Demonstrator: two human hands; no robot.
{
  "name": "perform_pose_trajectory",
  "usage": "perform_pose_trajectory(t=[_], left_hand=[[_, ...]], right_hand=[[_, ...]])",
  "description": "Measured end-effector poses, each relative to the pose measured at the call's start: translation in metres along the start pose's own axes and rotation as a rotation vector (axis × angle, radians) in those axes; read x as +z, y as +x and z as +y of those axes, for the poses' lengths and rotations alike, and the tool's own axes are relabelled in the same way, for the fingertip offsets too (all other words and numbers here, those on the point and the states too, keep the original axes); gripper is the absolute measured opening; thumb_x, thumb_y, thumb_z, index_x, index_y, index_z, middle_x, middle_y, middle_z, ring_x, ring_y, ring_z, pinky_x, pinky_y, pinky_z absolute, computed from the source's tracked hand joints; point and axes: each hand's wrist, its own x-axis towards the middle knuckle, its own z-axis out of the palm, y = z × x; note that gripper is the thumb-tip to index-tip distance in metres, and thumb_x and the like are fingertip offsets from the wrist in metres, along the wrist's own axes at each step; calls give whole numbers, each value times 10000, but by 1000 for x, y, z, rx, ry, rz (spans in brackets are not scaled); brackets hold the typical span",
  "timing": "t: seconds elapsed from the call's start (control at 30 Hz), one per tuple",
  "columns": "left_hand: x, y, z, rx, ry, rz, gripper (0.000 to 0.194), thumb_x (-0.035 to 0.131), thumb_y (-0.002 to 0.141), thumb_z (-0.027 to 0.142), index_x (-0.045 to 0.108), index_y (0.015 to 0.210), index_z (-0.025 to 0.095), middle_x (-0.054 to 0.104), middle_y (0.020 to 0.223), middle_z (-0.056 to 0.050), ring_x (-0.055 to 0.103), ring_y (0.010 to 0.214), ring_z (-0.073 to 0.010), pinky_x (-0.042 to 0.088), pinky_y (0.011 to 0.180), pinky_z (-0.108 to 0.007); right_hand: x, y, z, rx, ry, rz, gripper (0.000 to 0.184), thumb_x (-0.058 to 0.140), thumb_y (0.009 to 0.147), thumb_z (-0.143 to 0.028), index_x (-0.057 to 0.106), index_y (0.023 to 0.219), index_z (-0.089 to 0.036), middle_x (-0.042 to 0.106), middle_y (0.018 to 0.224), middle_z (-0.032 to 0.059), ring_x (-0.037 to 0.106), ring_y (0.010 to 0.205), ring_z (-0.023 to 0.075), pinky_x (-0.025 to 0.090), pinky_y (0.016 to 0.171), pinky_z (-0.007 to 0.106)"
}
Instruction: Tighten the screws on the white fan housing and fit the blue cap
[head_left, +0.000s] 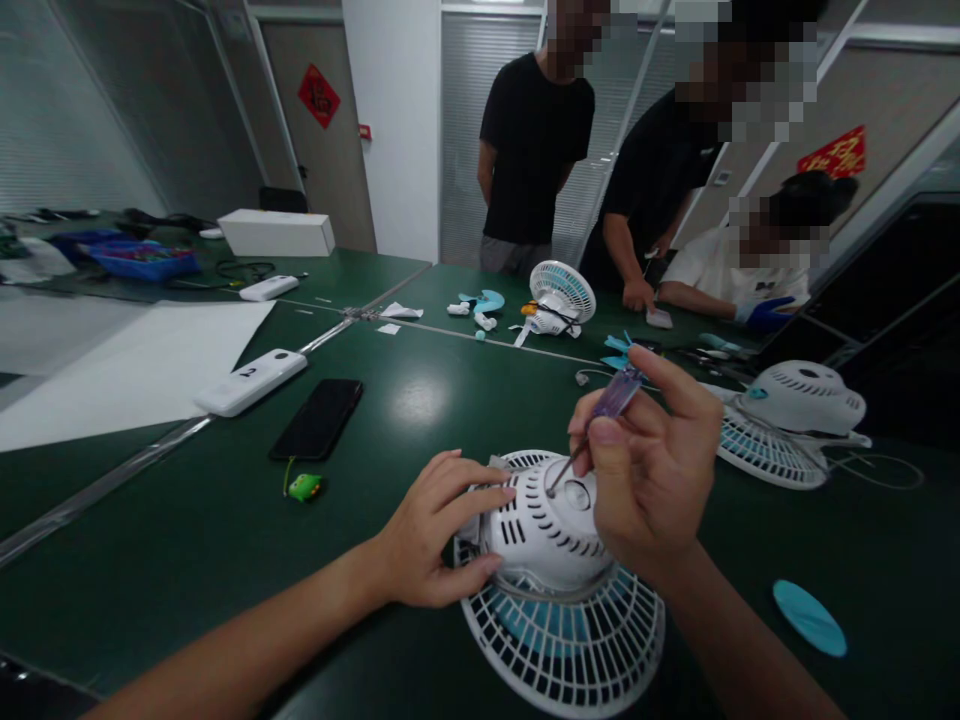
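Observation:
A white electric fan [551, 540] lies face down in front of me, its motor housing up and its grille on the green table. My left hand [450, 525] rests on the left side of the housing, fingers spread and pressing on it. In my right hand [656, 465] is a screwdriver [616, 392] with a clear purple handle, my forefinger on the handle's end. Its shaft slants down to the left, and the tip meets a small hole in the housing. Whether a screw sits there is hidden. Blue blades show through the grille.
A blue oval disc [810, 617] lies at the right. Behind it is another fan [806, 400], and a third fan [561, 300] stands farther back. A black phone [318, 418] and a white power strip [253, 382] lie at the left. Several people are across the table [405, 400].

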Motion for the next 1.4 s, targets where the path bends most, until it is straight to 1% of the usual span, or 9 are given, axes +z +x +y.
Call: perform_pose_trajectory(t=[0.13, 0.33, 0.53, 0.63, 0.73, 0.97, 1.17, 1.3, 1.4], left_hand=[[0, 0, 0, 0, 2, 2, 451, 546, 885, 340, 480, 1303, 183, 650, 1209, -136, 619, 1097, -261, 389, 1021, -477], [0, 0, 0, -8, -1, -6, 459, 556, 876, 336, 477, 1303, 187, 648, 1215, -138, 621, 1096, -268, 386, 1019, -482], [-1, 0, 0, -14, 7, -13, 456, 547, 881, 335, 471, 1310, 201, 651, 1217, -134, 624, 1099, -267, 396, 1016, -488], [0, 0, 0, -18, 6, -12, 455, 550, 879, 337, 472, 1305, 198, 650, 1215, -135, 622, 1099, -267, 393, 1018, -491], [1, 0, 0, -13, 2, -7, 454, 549, 880, 337, 472, 1306, 196, 649, 1214, -134, 620, 1097, -265, 393, 1015, -488], [0, 0, 0, -15, -1, -12, 462, 559, 870, 320, 476, 1308, 200, 646, 1226, -130, 619, 1102, -271, 390, 1018, -481], [0, 0, 0, -16, -3, -16, 467, 561, 864, 303, 473, 1310, 193, 644, 1222, -135, 616, 1100, -270, 376, 1027, -474], [0, -1, 0, -20, -8, -9, 479, 564, 859, 305, 471, 1318, 206, 645, 1225, -128, 617, 1097, -274, 371, 1032, -473], [1, -1, 0, -18, -8, -8, 488, 567, 858, 311, 468, 1325, 209, 645, 1227, -127, 619, 1092, -273, 367, 1037, -476]], right_hand=[[-1, -1, 2, 6, -28, -9, 508, 502, 926, -109, 383, 1386, -290, 604, 1050, 50, 587, 682, 121, 538, 534, 252], [-3, 1, 5, 6, -21, -3, 528, 526, 915, -108, 403, 1396, -287, 606, 1080, 53, 620, 714, 133, 509, 484, 247], [-9, 2, -2, -218, -206, 12, 642, 667, 837, -105, 473, 1403, -339, 650, 1220, 29, 674, 770, 163, 520, 499, 303], [-11, 3, -9, -181, -139, -47, 567, 587, 894, -89, 494, 1400, -326, 662, 1246, 15, 696, 924, 183, 598, 674, 348], [-12, 5, -14, -141, -62, -27, 505, 543, 909, -54, 556, 1343, -312, 682, 1210, 7, 698, 988, 191, 619, 829, 394], [-19, 10, -16, -151, -81, 3, 493, 689, 825, -68, 606, 1246, -311, 673, 1048, -4, 704, 809, 153, 659, 628, 294], [-18, 11, -17, -88, 52, -26, 414, 555, 905, -52, 618, 1236, -293, 654, 1125, 25, 674, 1052, 205, 674, 740, 344], [-19, 13, -16, -89, 5, -18, 465, 669, 840, -54, 622, 1222, -314, 647, 1048, -7, 682, 815, 142, 658, 676, 305], [-22, 14, -15, -119, -41, -12, 475, 707, 820, -82, 629, 1221, -324, 646, 1062, -6, 658, 802, 140, 633, 627, 285]])
